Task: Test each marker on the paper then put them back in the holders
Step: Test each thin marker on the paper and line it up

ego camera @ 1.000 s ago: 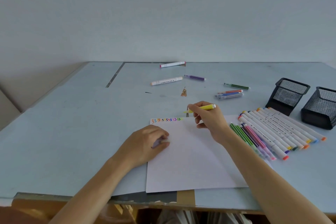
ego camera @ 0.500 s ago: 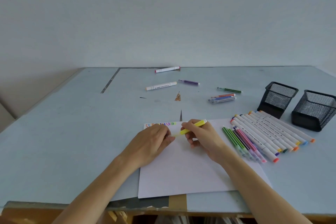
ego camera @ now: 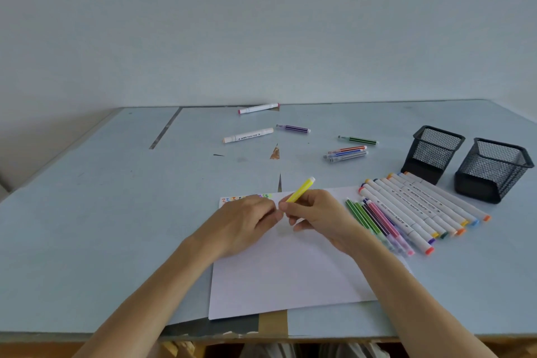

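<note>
My right hand (ego camera: 322,218) grips a yellow marker (ego camera: 300,189), tilted with its back end up and to the right, over the top of the white paper (ego camera: 290,276). My left hand (ego camera: 244,221) is closed and meets the marker's lower end; its fingers hide the tip and the cap they pinch. A row of small coloured squiggles (ego camera: 232,198) runs along the paper's top left edge. Two black mesh holders (ego camera: 434,151) (ego camera: 494,168) stand at the right with nothing visible inside.
White-bodied markers (ego camera: 412,206) and thin coloured markers (ego camera: 374,218) lie in rows right of the paper. Loose markers lie farther back: two white ones (ego camera: 258,108) (ego camera: 248,135), a purple one (ego camera: 293,128), a green one (ego camera: 359,140) and a small bunch (ego camera: 345,153).
My right hand drew the yellow marker back from the paper's top edge toward my left hand. The left hand rose off the paper and now meets the marker's tip end.
</note>
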